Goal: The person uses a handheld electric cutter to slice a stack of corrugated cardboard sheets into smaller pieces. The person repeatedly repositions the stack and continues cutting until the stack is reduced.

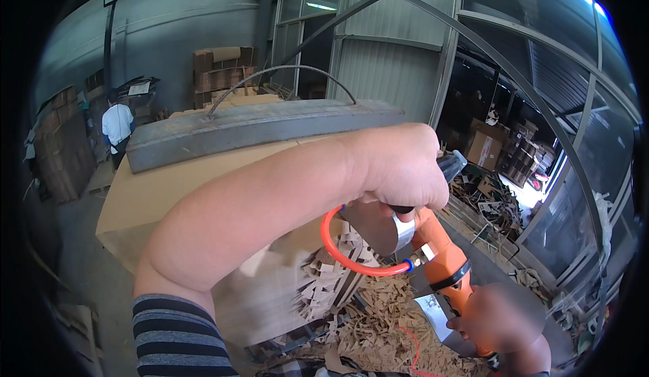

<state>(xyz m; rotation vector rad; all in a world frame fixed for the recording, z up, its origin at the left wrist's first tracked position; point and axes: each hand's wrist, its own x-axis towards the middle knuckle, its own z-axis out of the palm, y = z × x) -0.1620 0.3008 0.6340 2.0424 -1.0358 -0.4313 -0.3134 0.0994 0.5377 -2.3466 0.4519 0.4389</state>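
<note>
My left hand (412,174), below a bare forearm and striped sleeve, is closed around the upper end of an orange air tool (439,255). A dark piece of its grip shows under my fingers. My right hand (503,316), blurred, wraps the tool's lower orange body. A red air hose (328,242) with blue fittings loops from the tool's side. The tool is beside the edge of a tall stack of cardboard sheets (149,201), whose near face is partly hidden by my left arm. Ragged cardboard tabs (331,269) hang along that edge.
A long grey steel bar (270,130) with an arched handle (291,67) lies across the stack. Cardboard scraps (378,323) cover the floor below. A person (117,123) stands at the far left near stacked cardboard (64,140). Metal-framed windows (574,154) line the right.
</note>
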